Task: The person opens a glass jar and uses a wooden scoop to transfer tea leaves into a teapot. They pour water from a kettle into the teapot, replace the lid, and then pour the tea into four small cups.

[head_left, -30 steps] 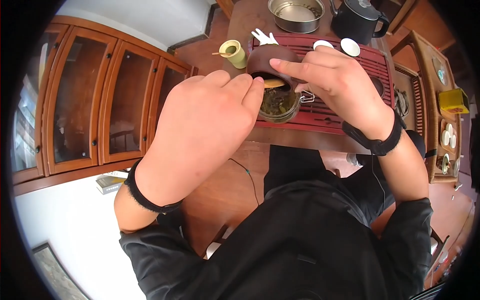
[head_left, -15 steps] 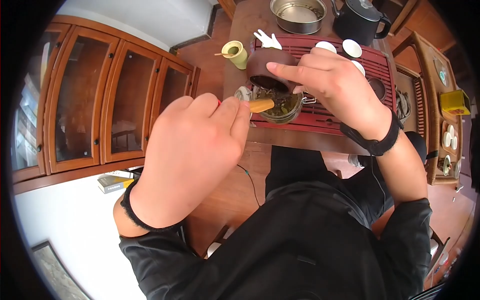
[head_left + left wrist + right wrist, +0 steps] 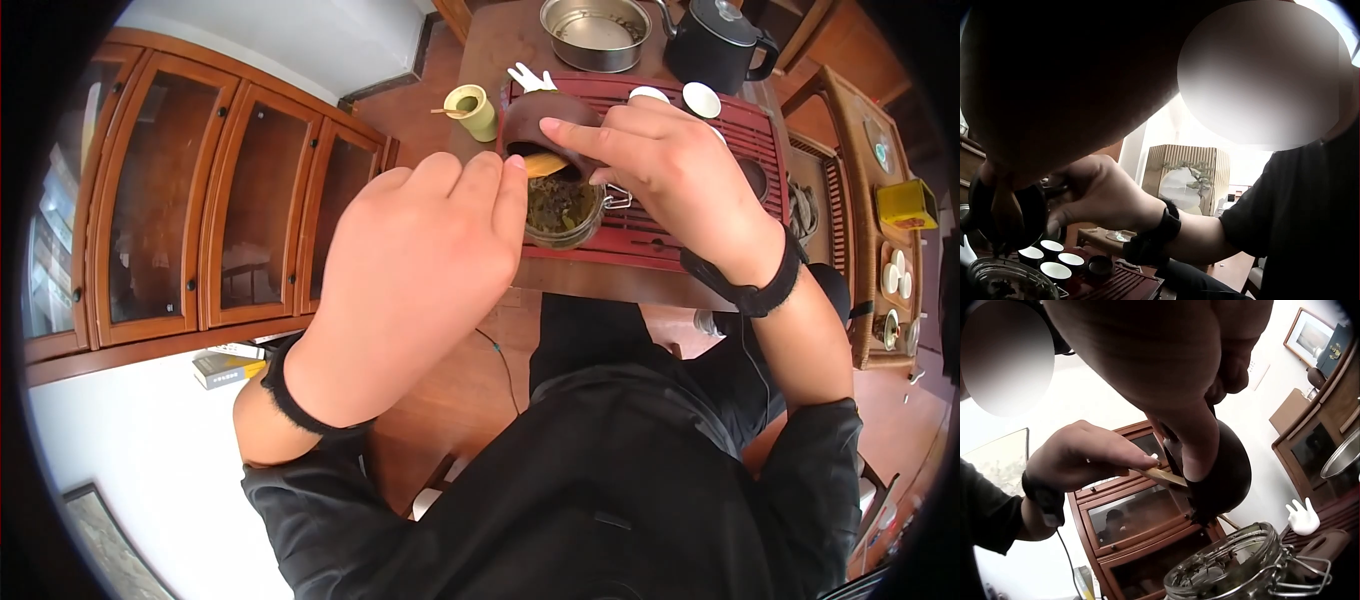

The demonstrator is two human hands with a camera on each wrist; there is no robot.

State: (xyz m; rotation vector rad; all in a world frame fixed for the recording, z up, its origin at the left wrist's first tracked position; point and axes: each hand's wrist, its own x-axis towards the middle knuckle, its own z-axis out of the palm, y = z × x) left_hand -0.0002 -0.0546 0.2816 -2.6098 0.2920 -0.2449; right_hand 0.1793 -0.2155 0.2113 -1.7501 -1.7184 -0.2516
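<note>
My left hand (image 3: 420, 260) pinches a light wooden scoop (image 3: 543, 165), whose far end is inside the mouth of a dark brown pot (image 3: 545, 118). My right hand (image 3: 680, 170) grips that pot, tilted with its mouth downward. Directly below is a glass jar (image 3: 565, 225) with a wire clasp, holding dark leaves and greenish pieces. In the right wrist view the scoop (image 3: 1166, 478) enters the pot (image 3: 1225, 469), and dark leaves hang at its lip above the open jar (image 3: 1222, 562).
A red slatted tray (image 3: 640, 245) lies under the jar, with small white cups (image 3: 702, 99) and a white hand-shaped figure (image 3: 530, 78). A green cup (image 3: 472, 112) stands at the left, a metal bowl (image 3: 595, 35) and black kettle (image 3: 718, 45) behind.
Half a second ago the scoop was outside the pot over the jar; my left hand has moved up and right, bringing it back into the mouth. The pot is tipped slightly differently.
</note>
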